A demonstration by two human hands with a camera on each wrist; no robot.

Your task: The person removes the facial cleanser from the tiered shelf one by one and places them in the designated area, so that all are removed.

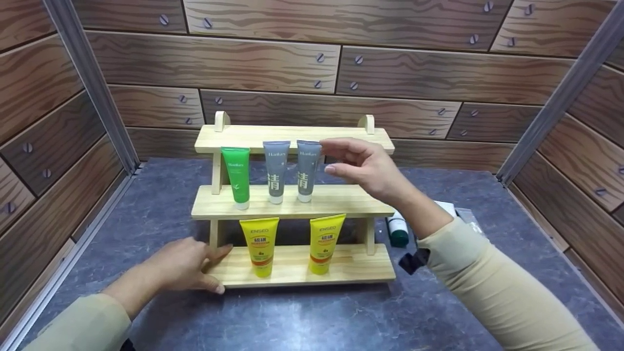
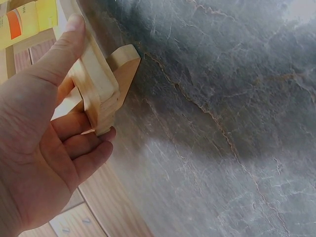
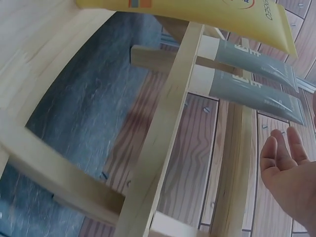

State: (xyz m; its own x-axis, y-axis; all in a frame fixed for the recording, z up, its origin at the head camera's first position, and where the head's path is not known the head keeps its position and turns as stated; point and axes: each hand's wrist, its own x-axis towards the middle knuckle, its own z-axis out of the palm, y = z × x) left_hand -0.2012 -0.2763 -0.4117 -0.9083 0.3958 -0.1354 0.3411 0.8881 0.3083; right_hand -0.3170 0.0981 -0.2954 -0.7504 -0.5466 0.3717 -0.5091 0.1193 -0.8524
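A three-tier wooden display stand (image 1: 351, 201) is before me. My left hand (image 1: 183, 265) grips the left end of its bottom shelf, thumb along the front edge and fingers curled around the end (image 2: 101, 94). On the middle shelf stand a green tube (image 1: 236, 178), a grey tube (image 1: 276, 170) and a second grey tube (image 1: 308, 170), caps down. My right hand (image 1: 373, 170) is beside the right grey tube, its index fingertip right at the upper edge, thumb apart, fingers loosely bent. Two yellow tubes, left (image 1: 261, 246) and right (image 1: 325, 243), stand on the bottom shelf.
Behind my right forearm, a white tube with a dark green cap (image 1: 398, 231) lies on the dark marbled table (image 1: 302, 321), near a clear plastic packet (image 1: 469, 219). Wood-patterned walls (image 1: 273, 63) with metal corner posts (image 1: 97, 83) enclose the table.
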